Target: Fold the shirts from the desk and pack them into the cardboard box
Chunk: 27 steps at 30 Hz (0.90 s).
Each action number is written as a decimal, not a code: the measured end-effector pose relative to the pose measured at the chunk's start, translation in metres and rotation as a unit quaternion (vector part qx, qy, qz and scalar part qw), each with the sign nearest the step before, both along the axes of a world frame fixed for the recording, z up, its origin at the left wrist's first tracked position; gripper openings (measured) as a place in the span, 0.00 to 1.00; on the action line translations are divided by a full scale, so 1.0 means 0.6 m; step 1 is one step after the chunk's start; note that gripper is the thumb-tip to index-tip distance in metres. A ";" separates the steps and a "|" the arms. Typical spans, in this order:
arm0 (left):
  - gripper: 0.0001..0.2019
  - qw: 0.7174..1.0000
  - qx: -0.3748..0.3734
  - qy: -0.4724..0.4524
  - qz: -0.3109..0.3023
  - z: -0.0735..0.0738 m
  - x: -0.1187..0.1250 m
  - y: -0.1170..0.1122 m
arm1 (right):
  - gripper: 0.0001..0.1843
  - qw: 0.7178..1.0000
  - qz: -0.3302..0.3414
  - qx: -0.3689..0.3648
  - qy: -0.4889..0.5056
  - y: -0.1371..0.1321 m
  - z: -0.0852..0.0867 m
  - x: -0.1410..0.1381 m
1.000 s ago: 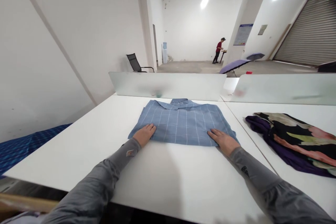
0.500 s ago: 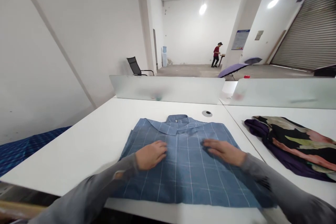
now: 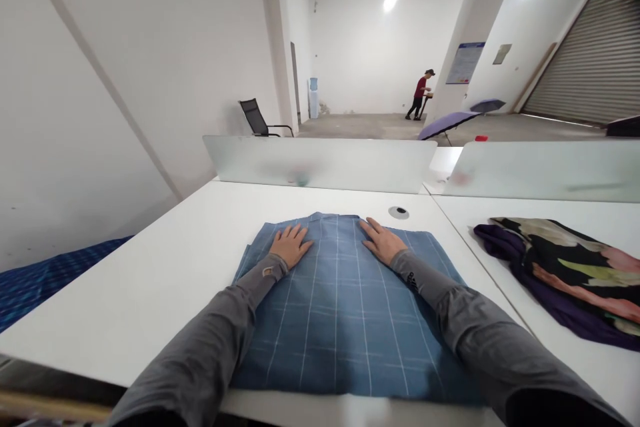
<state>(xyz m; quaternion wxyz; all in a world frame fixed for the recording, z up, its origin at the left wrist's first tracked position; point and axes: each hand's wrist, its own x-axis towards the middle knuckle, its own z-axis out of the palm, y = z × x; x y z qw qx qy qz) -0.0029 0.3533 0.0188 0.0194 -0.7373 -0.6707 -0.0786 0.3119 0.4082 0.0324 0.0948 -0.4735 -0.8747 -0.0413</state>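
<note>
A blue shirt [image 3: 345, 320] with thin white checks lies folded on the white table [image 3: 145, 280] in front of me. Its far edge now shows as a plain fold, and the collar is covered. My left hand [image 3: 291, 245] rests flat on the upper left of the cloth, fingers spread. On the upper right, my right hand [image 3: 382, 241] lies palm down with its fingers apart, pointing toward the far edge. Neither hand grips anything.
Dark floral and purple clothing [image 3: 575, 273] lies on the adjoining table at right. Frosted dividers [image 3: 320, 163] line the far edge, near a cable grommet [image 3: 399, 213]. Blue patterned cloth [image 3: 60, 273] is at left. Beyond stand a chair [image 3: 255, 118], open umbrella [image 3: 447, 123] and person [image 3: 418, 95].
Both hands have moved away from me to the shirt's far end and flattened there. The collar, visible before, is now covered by checked cloth.
</note>
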 end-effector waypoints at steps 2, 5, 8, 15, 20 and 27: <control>0.29 1.000 0.009 0.023 0.001 0.002 -0.018 -0.042 | 0.33 1.000 0.019 -0.005 0.012 -0.043 -0.005 0.025; 0.28 0.998 0.032 0.048 -0.005 -0.008 -0.054 -0.127 | 0.32 0.998 0.061 -0.017 0.003 -0.109 -0.028 0.060; 0.26 0.998 0.038 0.041 0.010 -0.024 -0.079 -0.197 | 0.31 0.996 0.073 -0.040 -0.003 -0.142 -0.041 0.073; 0.25 0.998 0.059 0.024 -0.001 -0.034 -0.082 -0.216 | 0.31 0.950 -0.271 0.007 0.158 -0.144 0.015 0.185; 0.25 0.999 0.030 0.008 -0.029 -0.025 -0.098 -0.167 | 0.30 0.838 -0.335 -0.250 0.349 -0.207 0.040 0.262; 0.26 0.996 0.084 0.004 -0.018 0.037 -0.002 -0.125 | 0.16 0.679 -0.269 -0.408 0.548 -0.280 0.050 0.199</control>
